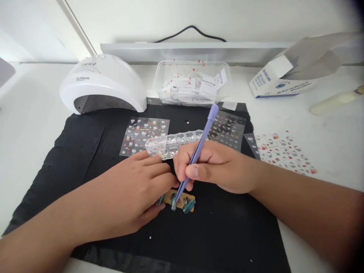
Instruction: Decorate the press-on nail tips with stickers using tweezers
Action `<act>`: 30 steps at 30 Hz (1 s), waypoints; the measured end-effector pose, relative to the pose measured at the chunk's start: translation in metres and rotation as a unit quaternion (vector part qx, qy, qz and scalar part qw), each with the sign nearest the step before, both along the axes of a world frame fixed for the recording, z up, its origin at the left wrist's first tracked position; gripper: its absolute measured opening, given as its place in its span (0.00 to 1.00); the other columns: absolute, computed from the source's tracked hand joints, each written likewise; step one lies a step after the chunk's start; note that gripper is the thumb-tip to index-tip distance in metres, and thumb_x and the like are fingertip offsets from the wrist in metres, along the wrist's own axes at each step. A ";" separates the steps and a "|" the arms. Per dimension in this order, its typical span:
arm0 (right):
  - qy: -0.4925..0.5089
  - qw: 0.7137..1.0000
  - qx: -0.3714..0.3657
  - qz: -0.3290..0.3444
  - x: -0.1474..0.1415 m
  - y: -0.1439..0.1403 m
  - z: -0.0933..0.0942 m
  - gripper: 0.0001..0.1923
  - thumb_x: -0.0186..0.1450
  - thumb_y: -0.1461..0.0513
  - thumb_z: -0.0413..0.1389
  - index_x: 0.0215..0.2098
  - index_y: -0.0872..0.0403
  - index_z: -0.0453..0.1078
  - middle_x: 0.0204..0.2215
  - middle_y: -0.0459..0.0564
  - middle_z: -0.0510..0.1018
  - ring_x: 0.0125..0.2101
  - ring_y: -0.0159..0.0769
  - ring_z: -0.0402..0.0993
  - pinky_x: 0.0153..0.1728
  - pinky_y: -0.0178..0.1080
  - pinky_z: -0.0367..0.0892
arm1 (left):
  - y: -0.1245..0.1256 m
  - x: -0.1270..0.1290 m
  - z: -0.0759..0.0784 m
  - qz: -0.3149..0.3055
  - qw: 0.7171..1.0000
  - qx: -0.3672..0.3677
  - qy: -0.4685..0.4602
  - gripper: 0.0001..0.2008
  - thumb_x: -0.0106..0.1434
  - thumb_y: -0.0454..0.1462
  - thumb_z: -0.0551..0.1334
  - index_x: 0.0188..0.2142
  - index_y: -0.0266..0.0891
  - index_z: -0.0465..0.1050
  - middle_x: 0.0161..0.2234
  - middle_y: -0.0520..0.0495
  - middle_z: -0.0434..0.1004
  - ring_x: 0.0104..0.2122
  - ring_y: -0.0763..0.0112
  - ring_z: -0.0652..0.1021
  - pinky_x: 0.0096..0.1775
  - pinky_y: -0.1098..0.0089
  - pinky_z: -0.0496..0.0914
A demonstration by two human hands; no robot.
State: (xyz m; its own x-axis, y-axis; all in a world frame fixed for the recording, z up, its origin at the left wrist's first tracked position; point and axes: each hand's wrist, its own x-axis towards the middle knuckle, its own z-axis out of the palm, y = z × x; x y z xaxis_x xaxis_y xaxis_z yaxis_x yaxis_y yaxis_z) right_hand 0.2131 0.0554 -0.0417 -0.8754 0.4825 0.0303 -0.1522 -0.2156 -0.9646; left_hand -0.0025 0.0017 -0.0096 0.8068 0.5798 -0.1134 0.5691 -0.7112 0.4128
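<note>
My right hand [212, 167] is closed around a slim purple pair of tweezers [206, 127], held like a pen. Its lower tip touches a glossy teal false nail [173, 204] mounted on a small wooden display stand [192, 198]. To the right on the same stand sits another teal false nail [189, 206]. My left hand [136, 189] grips the left end of the stand between thumb and fingers, partly covering a further teal nail. Just beyond my hands lies a clear compartment case [180, 138] of tiny rhinestones, partly hidden by my right hand.
Sticker sheets [139, 132] lie on the black mat [227, 235], with more stickers [284, 153] at right. Behind stand a white nail lamp [105, 81], a clear tub [162, 81] of alcohol pads and an open box [284, 85]. A pale-handled tool [330, 104] lies far right.
</note>
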 end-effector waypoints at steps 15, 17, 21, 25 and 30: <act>0.004 1.000 0.004 0.000 -0.001 0.001 0.000 0.16 0.68 0.52 0.57 0.32 0.57 0.68 0.28 0.44 0.71 0.26 0.26 0.70 0.32 0.33 0.69 | 0.001 0.000 0.001 -0.003 1.000 -0.006 0.003 0.05 0.65 0.35 0.62 0.42 0.40 0.69 0.40 0.50 0.75 0.41 0.62 0.73 0.44 0.59 0.65; 0.004 1.000 0.005 0.002 -0.001 0.000 -0.001 0.16 0.68 0.52 0.57 0.32 0.58 0.68 0.28 0.44 0.71 0.26 0.26 0.70 0.32 0.33 0.68 | 0.000 0.000 0.001 -0.003 1.000 -0.008 0.003 0.06 0.65 0.35 0.62 0.42 0.40 0.69 0.40 0.50 0.75 0.41 0.63 0.73 0.44 0.59 0.65; 0.006 1.000 0.017 -0.001 0.000 0.000 -0.001 0.16 0.68 0.52 0.57 0.32 0.57 0.68 0.27 0.44 0.71 0.26 0.26 0.69 0.32 0.34 0.69 | 0.000 0.000 0.001 -0.002 1.000 -0.004 0.004 0.06 0.65 0.35 0.62 0.42 0.40 0.69 0.40 0.50 0.76 0.41 0.62 0.73 0.43 0.59 0.64; 0.004 1.000 0.022 -0.001 0.000 0.000 -0.001 0.16 0.69 0.52 0.56 0.33 0.57 0.68 0.26 0.43 0.71 0.26 0.27 0.70 0.32 0.34 0.69 | 0.001 0.001 0.001 0.000 1.000 -0.008 0.001 0.06 0.65 0.34 0.62 0.43 0.40 0.70 0.40 0.50 0.76 0.41 0.62 0.73 0.43 0.60 0.64; 0.000 0.999 0.032 -0.003 0.000 0.000 -0.001 0.16 0.68 0.51 0.56 0.32 0.57 0.68 0.25 0.43 0.71 0.26 0.27 0.69 0.32 0.34 0.69 | 0.001 0.001 0.001 0.001 1.000 -0.006 -0.002 0.06 0.65 0.35 0.63 0.42 0.41 0.69 0.40 0.51 0.75 0.41 0.63 0.73 0.43 0.60 0.64</act>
State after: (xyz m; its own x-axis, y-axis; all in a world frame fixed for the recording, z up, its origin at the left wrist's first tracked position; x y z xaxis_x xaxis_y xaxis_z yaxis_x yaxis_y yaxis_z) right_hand 0.2132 0.0559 -0.0430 -0.8722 0.4852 0.0616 -0.1533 -0.1515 -0.9765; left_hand -0.0018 0.0029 -0.0084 0.8056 0.5807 -0.1175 0.5695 -0.7042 0.4240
